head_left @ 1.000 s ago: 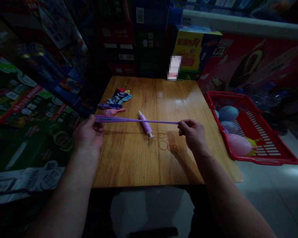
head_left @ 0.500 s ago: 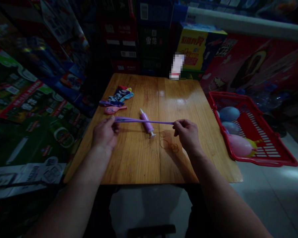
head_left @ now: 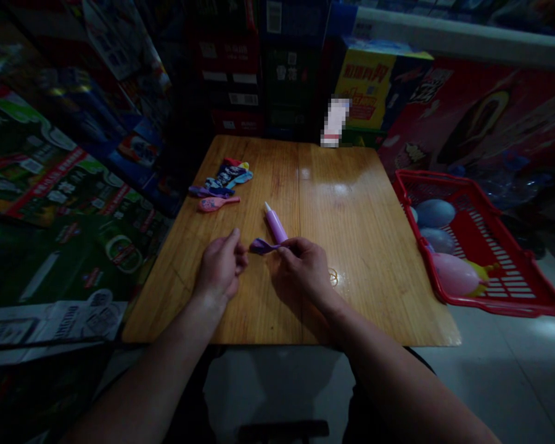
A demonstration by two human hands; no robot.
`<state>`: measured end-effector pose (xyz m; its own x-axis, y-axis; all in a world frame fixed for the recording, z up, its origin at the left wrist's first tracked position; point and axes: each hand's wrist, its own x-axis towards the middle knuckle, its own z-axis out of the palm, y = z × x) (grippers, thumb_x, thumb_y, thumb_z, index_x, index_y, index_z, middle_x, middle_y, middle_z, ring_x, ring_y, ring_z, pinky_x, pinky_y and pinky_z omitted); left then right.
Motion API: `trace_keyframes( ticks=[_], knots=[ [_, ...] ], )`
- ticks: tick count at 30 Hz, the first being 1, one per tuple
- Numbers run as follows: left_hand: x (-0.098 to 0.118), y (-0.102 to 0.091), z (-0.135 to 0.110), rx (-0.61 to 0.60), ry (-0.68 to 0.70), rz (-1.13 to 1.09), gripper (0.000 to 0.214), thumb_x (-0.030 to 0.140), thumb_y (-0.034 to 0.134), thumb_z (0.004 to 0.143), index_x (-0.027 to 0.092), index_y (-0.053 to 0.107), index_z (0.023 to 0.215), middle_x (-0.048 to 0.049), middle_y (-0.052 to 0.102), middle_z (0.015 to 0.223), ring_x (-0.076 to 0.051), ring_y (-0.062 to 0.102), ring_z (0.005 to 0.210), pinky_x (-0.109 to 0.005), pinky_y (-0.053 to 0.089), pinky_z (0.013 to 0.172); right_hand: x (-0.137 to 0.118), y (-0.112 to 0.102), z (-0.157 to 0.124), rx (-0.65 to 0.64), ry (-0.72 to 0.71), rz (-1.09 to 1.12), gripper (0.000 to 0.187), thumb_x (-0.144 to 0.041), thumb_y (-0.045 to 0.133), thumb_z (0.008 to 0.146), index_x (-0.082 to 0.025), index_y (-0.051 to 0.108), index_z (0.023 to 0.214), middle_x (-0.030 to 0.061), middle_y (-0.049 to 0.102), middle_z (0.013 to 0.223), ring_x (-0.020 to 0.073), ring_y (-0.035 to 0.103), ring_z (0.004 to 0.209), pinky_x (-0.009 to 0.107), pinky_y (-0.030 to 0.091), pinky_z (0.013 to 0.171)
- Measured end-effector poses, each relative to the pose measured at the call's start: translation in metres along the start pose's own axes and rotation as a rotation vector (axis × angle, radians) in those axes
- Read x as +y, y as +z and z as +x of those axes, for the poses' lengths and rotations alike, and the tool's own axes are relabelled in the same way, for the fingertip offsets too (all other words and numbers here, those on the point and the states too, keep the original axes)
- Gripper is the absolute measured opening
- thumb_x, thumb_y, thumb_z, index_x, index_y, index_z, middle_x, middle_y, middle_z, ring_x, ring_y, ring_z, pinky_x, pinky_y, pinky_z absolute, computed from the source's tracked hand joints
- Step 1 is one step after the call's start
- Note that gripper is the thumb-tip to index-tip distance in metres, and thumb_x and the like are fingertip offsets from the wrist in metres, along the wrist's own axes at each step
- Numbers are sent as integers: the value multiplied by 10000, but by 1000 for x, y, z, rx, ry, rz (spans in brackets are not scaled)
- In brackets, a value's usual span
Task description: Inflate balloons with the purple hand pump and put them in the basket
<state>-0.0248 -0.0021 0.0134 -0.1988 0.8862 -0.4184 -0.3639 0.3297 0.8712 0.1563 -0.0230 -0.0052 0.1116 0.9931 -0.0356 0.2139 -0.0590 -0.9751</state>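
Observation:
A limp purple balloon (head_left: 263, 246) hangs by its narrow end from the pinched fingers of my right hand (head_left: 305, 262), above the middle of the table. Just left of the balloon's wide end is my left hand (head_left: 222, 265), holding nothing, its thumb raised apart from loosely curled fingers. Behind my right hand lies a purple balloon hand pump (head_left: 275, 225), its white nozzle pointing away from me and its handle end hidden. Some rubber bands (head_left: 333, 277) show beside my right wrist.
A pink uninflated balloon (head_left: 217, 203) and a pile of other flat balloons (head_left: 229, 176) lie at the wooden table's (head_left: 361, 203) left edge. On the right, a red basket (head_left: 499, 305) holds several inflated balloons. Stacked boxes (head_left: 284, 86) stand behind the table; cartons (head_left: 74, 246) crowd the left.
The purple balloon was stretched between both hands; my left hand has let go and the balloon has shrunk back. My right hand has moved left with it, and the hands are closer together.

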Motion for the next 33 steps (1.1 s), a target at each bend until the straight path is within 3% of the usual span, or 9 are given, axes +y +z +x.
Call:
trace_keyframes(
  ticks=[3,6,9,12,17,20,23,26,33],
  knots=[
    [-6,-2,-12,-234,-235,152,463,592,798,838,157,668,749,-63,659,633,-119,575,417,-203,230,369,-3,3,2,13,13,9,119,-337,752,899,-224,785,912,53,764,823,198,692,703,344,552,667],
    [-18,5,-23,-394,-396,22,415,564,809,852,157,749,908,-101,745,813,-129,642,511,-195,267,392,-8,7,-2,-55,-72,-14,93,-314,713,931,-246,777,936,45,766,844,206,708,738,356,558,695],
    [-25,10,-23,-349,-325,-209,271,392,879,820,173,745,908,-41,731,838,-97,642,608,-170,321,437,-12,10,-9,-132,-218,-94,84,-287,682,957,-270,763,973,42,770,897,217,717,806,380,561,775],
    [-21,7,-12,-255,-223,-219,227,283,905,778,151,742,866,-33,719,846,-83,633,656,-153,346,466,-14,8,-11,-111,-320,-207,112,-331,683,970,-266,741,1041,72,754,996,235,705,872,400,551,830],
    [-3,2,9,-145,-147,-194,181,254,871,816,132,761,893,-32,697,783,-81,611,637,-159,385,493,-4,2,-3,59,-344,-609,254,-368,714,909,-212,694,1109,154,682,1060,328,632,1005,473,510,887],
    [3,4,16,-145,-175,-260,79,163,813,857,127,752,892,-30,715,818,-88,650,669,-171,443,530,6,3,2,82,-292,-738,230,-297,703,864,-206,684,1074,150,666,977,316,610,920,459,491,842],
    [7,7,22,-130,-212,-295,24,104,738,912,124,740,898,-26,729,831,-94,673,666,-181,479,540,9,5,4,76,-233,-756,150,-244,628,893,-196,683,1023,154,673,947,294,614,854,435,474,802],
    [11,7,28,-129,-222,-325,108,96,652,979,117,729,906,-22,727,808,-99,683,648,-188,493,531,3,1,7,103,-151,-732,184,-225,538,941,-181,693,1030,166,707,970,298,644,860,419,465,780],
    [24,0,42,-76,-214,-407,191,123,581,1037,110,712,899,-29,727,802,-101,699,654,-195,518,546,-4,-34,7,93,-3,-420,248,-318,549,957,-166,737,1012,94,736,844,231,643,737,340,429,666]
  ],
)
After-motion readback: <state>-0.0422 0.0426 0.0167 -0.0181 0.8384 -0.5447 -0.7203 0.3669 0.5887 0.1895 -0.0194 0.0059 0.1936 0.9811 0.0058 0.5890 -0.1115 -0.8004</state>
